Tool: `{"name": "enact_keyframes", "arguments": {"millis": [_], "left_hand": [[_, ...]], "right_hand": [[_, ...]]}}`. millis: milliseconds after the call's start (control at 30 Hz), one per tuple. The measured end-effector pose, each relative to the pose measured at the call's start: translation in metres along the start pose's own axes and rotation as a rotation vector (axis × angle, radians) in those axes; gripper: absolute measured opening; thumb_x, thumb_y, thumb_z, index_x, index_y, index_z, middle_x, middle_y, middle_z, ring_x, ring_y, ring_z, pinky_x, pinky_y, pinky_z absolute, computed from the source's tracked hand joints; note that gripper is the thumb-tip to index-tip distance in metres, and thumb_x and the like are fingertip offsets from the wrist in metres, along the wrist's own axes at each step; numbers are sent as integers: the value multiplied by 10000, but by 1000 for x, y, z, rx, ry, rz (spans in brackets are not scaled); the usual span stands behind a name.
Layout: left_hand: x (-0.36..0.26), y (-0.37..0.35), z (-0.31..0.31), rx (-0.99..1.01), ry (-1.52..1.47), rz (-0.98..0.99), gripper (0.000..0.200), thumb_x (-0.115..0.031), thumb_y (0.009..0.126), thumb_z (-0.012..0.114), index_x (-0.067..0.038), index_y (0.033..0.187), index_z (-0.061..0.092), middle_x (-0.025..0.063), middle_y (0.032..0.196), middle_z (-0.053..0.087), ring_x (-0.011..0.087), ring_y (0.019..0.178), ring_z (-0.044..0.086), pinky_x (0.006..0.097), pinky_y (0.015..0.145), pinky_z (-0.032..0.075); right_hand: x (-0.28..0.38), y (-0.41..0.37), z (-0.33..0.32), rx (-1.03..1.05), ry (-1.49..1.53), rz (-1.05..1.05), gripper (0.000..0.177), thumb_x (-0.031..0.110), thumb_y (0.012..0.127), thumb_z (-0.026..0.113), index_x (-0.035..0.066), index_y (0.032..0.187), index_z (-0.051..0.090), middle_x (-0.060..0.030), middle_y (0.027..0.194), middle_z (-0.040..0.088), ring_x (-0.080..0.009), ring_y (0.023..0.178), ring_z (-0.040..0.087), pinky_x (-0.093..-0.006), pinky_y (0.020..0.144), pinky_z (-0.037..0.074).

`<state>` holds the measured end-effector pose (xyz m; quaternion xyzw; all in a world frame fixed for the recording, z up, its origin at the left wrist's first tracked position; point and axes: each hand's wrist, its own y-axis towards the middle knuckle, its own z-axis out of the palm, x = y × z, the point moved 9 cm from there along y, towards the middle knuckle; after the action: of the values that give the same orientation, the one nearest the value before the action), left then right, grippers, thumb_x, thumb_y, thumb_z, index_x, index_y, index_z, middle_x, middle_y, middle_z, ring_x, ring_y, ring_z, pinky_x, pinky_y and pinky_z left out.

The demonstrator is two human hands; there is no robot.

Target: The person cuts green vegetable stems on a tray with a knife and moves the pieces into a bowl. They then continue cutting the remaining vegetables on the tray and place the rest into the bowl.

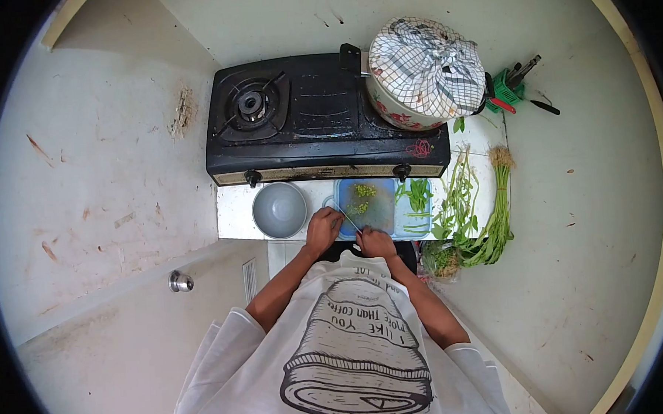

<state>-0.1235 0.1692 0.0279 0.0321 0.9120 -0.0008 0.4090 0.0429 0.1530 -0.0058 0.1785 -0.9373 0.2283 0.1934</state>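
Note:
A blue cutting board [387, 184] lies at the counter's front, with chopped green pieces [363, 191] on its upper left part. My right hand [377, 243] is closed round the handle end of a knife [352, 221] at the board's front edge. The thin blade points up and left toward my left hand [325, 228]. That hand is at the board's left edge, fingers bent together near the blade tip; what they hold, if anything, is too small to tell. Cut leaves and stems [418, 196] lie on a light blue tray [426, 221] to the right.
A grey bowl [279, 210] sits left of my hands. Behind is a black two-burner stove [323, 104] with a cloth-covered pot [425, 73]. Leafy greens [458, 194] and a bundle with roots [500, 199] lie right, near a green basket [505, 88].

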Motion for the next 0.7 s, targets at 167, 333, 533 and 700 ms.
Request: {"name": "enact_keyframes", "arguments": {"millis": [167,333,533,700], "left_hand": [[-5,0,-4,-4,24,17,87,-96,861,740,-51,927,774,111,939,721,320,916,684,441,846,542],[-3,1,-4,-1,8,-25,77,-102,857,746,-57,915,766,103,932,715,322,911,678,443,829,539],[0,0,-4,-40,5,-30,74,-117,854,753,-59,899,744,100,887,690,327,859,668,441,795,538],[0,-1,-6,-44,-1,-55,90,-127,857,756,-53,903,734,110,889,686,329,850,672,441,790,543]], "right_hand": [[4,5,-5,-57,-20,-36,435,407,1042,543,-5,929,628,-266,710,697,-456,675,717,-542,627,588],[1,3,-9,-43,-19,-38,446,422,1039,541,-5,945,626,-267,711,696,-468,681,713,-555,632,584],[2,-3,-2,16,-29,-38,459,433,1029,548,-11,938,626,-266,705,696,-464,679,720,-564,636,586],[1,0,-2,6,-36,-48,455,434,1026,554,-6,940,635,-265,696,695,-462,671,721,-565,630,586]]}}
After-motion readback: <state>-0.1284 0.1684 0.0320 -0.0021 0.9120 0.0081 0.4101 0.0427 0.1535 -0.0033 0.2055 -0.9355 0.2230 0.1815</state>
